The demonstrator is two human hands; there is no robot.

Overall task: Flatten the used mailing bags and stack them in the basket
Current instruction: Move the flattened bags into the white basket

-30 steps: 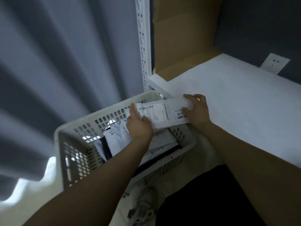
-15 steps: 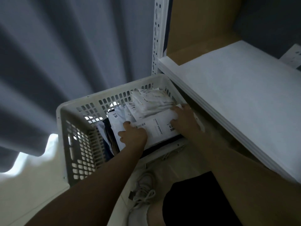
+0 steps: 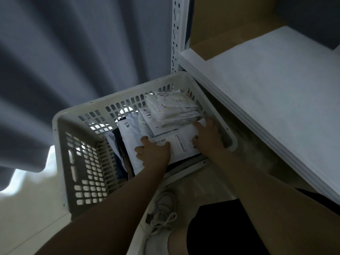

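Observation:
A white perforated basket (image 3: 73,126) stands on the floor beside the shelf. Inside it lies a flat white mailing bag (image 3: 181,144) with a printed label, at the near side. My left hand (image 3: 152,151) grips the bag's left end with curled fingers. My right hand (image 3: 207,137) lies over its right end, fingers spread and pressing down. Behind it sits a stack of flattened bags (image 3: 173,109) at the far right of the basket. Another white bag (image 3: 130,133) lies to the left, partly under my left hand.
A white shelf board (image 3: 276,100) juts over the basket's right side, with a cardboard box (image 3: 230,24) at its back. A perforated white upright (image 3: 177,34) rises behind the basket. Grey curtains (image 3: 73,52) hang on the left. My shoe (image 3: 161,208) is near the basket's front.
Both hands have carried the labelled bag down from the shelf edge into the basket. It now lies on the other bags with my hands on its ends.

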